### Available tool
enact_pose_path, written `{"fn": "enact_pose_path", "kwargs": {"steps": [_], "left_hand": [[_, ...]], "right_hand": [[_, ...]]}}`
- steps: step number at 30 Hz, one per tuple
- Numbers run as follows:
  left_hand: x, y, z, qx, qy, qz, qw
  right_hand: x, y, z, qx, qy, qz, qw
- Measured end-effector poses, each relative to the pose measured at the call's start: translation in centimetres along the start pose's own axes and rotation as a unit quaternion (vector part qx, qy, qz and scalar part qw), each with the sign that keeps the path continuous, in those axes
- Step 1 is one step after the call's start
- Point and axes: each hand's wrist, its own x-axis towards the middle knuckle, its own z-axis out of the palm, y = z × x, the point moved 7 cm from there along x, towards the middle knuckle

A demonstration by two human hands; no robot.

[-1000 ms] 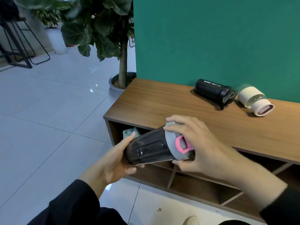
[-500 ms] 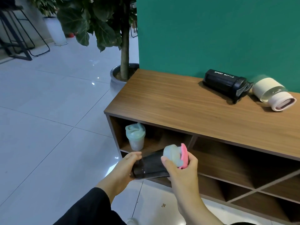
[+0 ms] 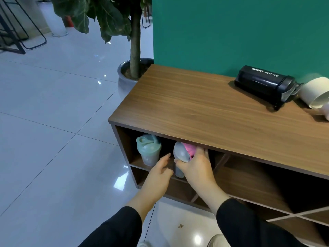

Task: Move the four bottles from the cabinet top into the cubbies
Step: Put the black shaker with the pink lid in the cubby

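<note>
— Bottles on the worktop [image 3: 195,104]?
— Two, both on their sides at the right: black sport bottle [image 3: 265,84], cream bottle [image 3: 315,93] just beside its cap, cut by the frame edge.
— In the cubbies?
— Teal-lidded shaker [image 3: 148,150] upright, upper left cubby [image 3: 124,139]. Grey-and-pink-lidded bottle [image 3: 181,154] beside it, same cubby, upright.

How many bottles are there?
4. A black sport bottle and cream bottle lie on the cabinet top; a mint-green shaker stands in the cubby beside a grey-and-pink-lidded bottle under the right hand.
</note>
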Motion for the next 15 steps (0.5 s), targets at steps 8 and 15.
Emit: {"fn": "enact_pose_path", "kwargs": {"steps": [8, 15], "left_hand": [[2.2, 0.3, 3.0, -0.04, -0.041, -0.018, 0.998], [2.7, 0.0, 3.0, -0.027, -0.017, -0.007, 0.999]], "right_hand": [[2.4, 1.2, 0.2, 0.019, -0.063, 0.089, 0.994], [2.1, 2.1, 0.7, 0.001, -0.046, 0.079, 0.996]]}}
